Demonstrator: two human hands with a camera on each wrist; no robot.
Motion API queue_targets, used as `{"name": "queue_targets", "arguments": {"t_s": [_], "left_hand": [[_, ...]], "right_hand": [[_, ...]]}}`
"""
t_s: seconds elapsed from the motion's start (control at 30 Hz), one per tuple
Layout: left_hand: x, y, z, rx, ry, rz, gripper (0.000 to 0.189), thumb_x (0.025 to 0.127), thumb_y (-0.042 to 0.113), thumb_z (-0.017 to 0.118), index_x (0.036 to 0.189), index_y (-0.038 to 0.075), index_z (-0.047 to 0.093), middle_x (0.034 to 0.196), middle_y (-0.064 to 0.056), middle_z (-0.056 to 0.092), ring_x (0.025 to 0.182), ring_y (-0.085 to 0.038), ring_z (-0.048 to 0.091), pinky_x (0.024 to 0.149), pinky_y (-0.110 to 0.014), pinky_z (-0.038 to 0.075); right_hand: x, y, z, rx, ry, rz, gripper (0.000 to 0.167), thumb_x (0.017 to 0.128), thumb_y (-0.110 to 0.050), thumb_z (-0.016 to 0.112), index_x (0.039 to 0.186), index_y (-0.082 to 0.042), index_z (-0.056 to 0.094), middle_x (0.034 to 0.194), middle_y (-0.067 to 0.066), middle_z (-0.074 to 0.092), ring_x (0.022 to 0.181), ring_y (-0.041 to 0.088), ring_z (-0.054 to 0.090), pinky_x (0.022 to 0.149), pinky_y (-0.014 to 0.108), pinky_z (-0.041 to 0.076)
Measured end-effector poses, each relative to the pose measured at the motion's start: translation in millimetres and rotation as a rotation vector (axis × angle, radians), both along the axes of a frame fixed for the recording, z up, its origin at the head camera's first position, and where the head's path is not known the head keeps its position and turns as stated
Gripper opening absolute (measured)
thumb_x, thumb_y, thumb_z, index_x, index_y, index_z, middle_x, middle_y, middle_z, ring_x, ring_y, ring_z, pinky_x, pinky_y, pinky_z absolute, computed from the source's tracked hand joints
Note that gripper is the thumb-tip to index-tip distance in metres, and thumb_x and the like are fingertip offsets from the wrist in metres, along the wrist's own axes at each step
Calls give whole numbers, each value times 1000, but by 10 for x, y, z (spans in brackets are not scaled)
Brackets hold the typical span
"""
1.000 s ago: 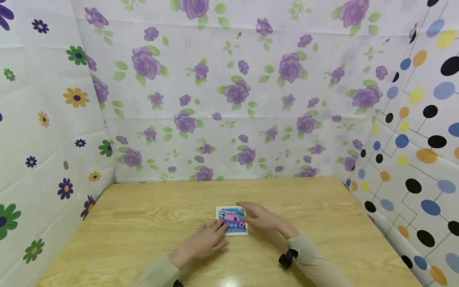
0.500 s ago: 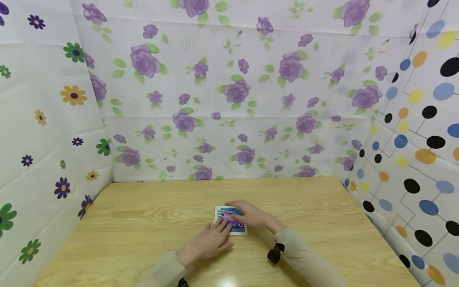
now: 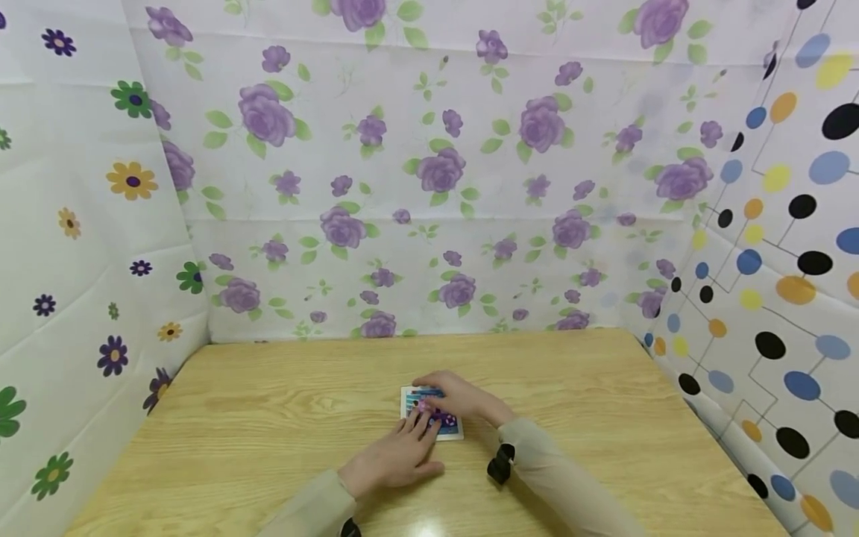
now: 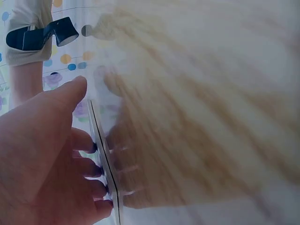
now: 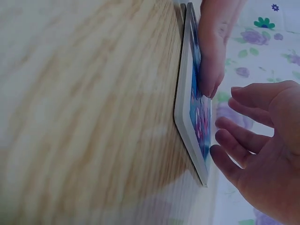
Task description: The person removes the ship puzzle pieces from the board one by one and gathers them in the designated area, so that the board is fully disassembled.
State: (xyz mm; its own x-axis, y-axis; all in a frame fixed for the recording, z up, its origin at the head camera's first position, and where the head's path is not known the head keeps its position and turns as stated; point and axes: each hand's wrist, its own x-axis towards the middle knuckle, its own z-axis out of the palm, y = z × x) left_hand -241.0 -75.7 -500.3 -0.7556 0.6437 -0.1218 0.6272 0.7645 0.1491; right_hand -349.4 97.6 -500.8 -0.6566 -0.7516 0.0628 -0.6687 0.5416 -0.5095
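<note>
A flat square picture board [image 3: 454, 428] with a white border and a blue and purple cartoon print lies on the table. My left hand [image 3: 399, 456] rests its spread fingertips on the board's near left part, the thumb pointing right, off the board. My right hand [image 3: 458, 395] is over the far right part, with its fingers loosely bent. In the right wrist view, that hand's fingers [image 5: 229, 161] hover just off the printed face of the board [image 5: 185, 101]. In the left wrist view, the board shows edge-on [image 4: 105, 161] beneath the left fingertips. Both hands hide much of the print.
The wood-grain table [image 3: 268, 395] reaches back to a white cloth with purple roses [image 3: 439, 171]. A flowered cloth [image 3: 80, 261] hangs on the left, a dotted one [image 3: 798, 298] on the right. A black strap device [image 3: 499, 464] sits on the right wrist.
My right hand has moved left over the board, covering more of the print. My left hand has shifted slightly right, its fingers still on the board. The board stays in place.
</note>
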Motion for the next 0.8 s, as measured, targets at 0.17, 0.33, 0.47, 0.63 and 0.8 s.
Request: {"name": "queue_targets", "arguments": {"t_s": [0.17, 0.33, 0.47, 0.63, 0.8], "left_hand": [[-8, 15, 5, -17, -41, 21, 81, 96, 62, 39, 152, 5, 27, 160, -21, 17, 149, -38, 13, 117, -53, 25], [-6, 11, 14, -17, -51, 20, 83, 95, 62, 41, 152, 3, 27, 160, -21, 16, 149, -39, 12, 117, -53, 23], [-5, 5, 17, -3, -85, 15, 85, 95, 61, 42, 153, 2, 23, 160, -22, 12, 149, -39, 7, 119, -52, 20], [-9, -15, 31, 19, -119, -3, 87, 95, 60, 46, 153, 0, 22, 160, -25, 10, 149, -40, 4, 119, -51, 19], [-15, -34, 27, 19, -128, -22, 88, 94, 59, 49, 152, -1, 23, 159, -26, 12, 149, -41, 5, 119, -50, 21]], "right_hand": [[-36, -22, -9, 19, 30, 3, 37, 100, -14, 53, 136, -7, 55, 128, 8, 62, 118, 22, 57, 100, 40, 47], [-68, -61, -13, 33, 47, 13, 34, 99, -13, 54, 133, -8, 58, 124, 6, 65, 115, 21, 59, 97, 37, 48], [-67, -97, -5, 56, 33, -14, 34, 99, -14, 54, 132, -11, 58, 122, 3, 64, 113, 19, 58, 95, 35, 49], [-49, -141, 27, 52, 20, -26, 29, 98, -10, 55, 126, -10, 63, 118, 5, 64, 109, 19, 57, 92, 34, 48], [-49, -185, 26, 51, 21, -24, 27, 97, -9, 55, 121, -9, 66, 114, 7, 62, 102, 17, 56, 88, 32, 48]]}}
